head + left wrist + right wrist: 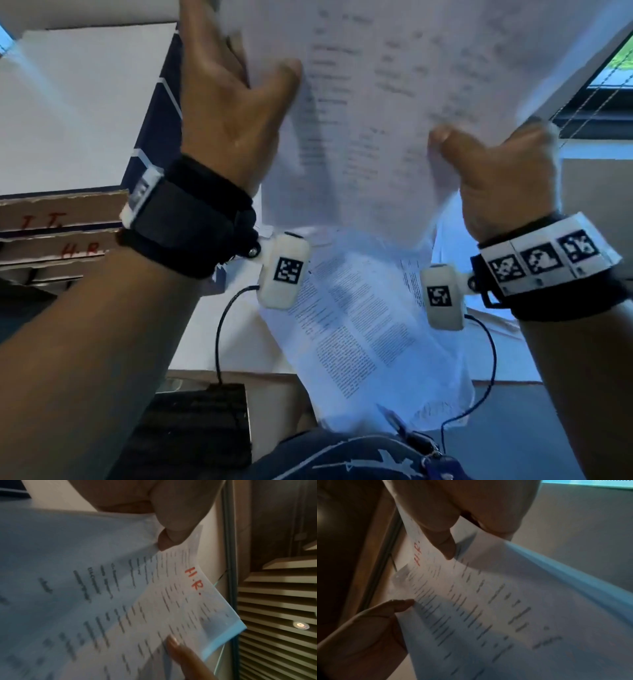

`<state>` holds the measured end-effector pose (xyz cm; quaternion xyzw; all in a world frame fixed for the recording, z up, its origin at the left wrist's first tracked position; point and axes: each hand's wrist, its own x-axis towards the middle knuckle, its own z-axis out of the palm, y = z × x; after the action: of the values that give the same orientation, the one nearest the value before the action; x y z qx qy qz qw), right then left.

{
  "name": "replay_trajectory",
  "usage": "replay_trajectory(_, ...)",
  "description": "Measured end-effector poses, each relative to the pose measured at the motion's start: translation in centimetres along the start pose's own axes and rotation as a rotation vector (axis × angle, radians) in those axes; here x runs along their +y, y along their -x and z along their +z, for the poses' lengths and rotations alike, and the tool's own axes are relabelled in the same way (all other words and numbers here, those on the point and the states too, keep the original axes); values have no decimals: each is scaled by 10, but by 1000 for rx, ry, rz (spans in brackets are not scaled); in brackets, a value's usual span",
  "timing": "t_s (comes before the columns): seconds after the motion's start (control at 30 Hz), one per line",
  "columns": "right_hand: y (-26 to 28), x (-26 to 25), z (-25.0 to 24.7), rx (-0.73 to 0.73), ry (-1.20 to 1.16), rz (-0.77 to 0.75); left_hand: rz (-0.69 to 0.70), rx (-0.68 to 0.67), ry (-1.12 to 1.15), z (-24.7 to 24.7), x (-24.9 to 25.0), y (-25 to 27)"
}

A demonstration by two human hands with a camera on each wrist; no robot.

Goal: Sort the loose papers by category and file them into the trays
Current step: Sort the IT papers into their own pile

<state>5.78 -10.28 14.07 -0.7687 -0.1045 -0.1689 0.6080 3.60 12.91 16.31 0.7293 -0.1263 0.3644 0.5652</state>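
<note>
Both hands, left hand (226,113) and right hand (503,171), pinch a raised printed sheet (387,113) marked "H.R." between thumb and fingers, hiding more papers (363,339) on the worktop (239,346). Labelled cardboard trays (65,236) stand left; slatted blinds (278,615) behind.

Bare forearms; each wrist wears a black fabric strap (191,219) with a white plastic camera pod (284,270) bearing square black-and-white markers, thin black cables (219,339) trailing down

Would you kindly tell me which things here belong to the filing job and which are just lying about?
Job:
- held sheet marked H.R.
- left hand, right hand
- loose papers
- trays labelled I.T. and H.R.

Lying about:
- window blinds
- keys
</note>
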Motion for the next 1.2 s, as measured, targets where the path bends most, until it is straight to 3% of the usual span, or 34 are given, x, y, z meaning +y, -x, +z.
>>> replay_trajectory(0.07,5,-15,2,62,-54,-67,78,29,-12,-1,5,3)
replay_trajectory(0.13,16,-7,5,50,2,-53,23,60,-41,1,0,22)
replay_trajectory(0.2,31,18,8,-8,40,47,-158,60,-40,3,-13,56)
replay_trajectory(0.33,64,76,12,-243,165,352,-596,-98,34,3,-51,130)
replay_trajectory(0.4,77,93,13,-266,173,447,-682,-145,43,3,-62,152)
replay_trajectory(0.57,93,116,18,-298,242,477,-893,-123,72,6,-80,165)
replay_trajectory(0.67,100,132,16,-419,408,484,-936,-127,40,5,-92,169)
replay_trajectory(0.73,105,147,10,-407,451,488,-966,-134,75,7,-92,165)
replay_trajectory(0.87,109,157,-7,-291,38,781,-1017,-212,228,16,-90,154)
replay_trajectory(0.93,100,159,-8,-224,-23,830,-1049,-236,264,22,-94,145)
replay_trajectory(1.0,82,161,-5,-164,20,829,-1103,-156,270,27,-101,137)
replay_trajectory(1.1,45,164,3,-149,84,822,-1177,-47,173,24,-110,135)
replay_trajectory(1.13,31,164,5,-165,139,825,-1173,-71,75,21,-113,138)
replay_trajectory(1.2,4,167,13,-233,342,778,-1099,-258,-297,6,-121,150)
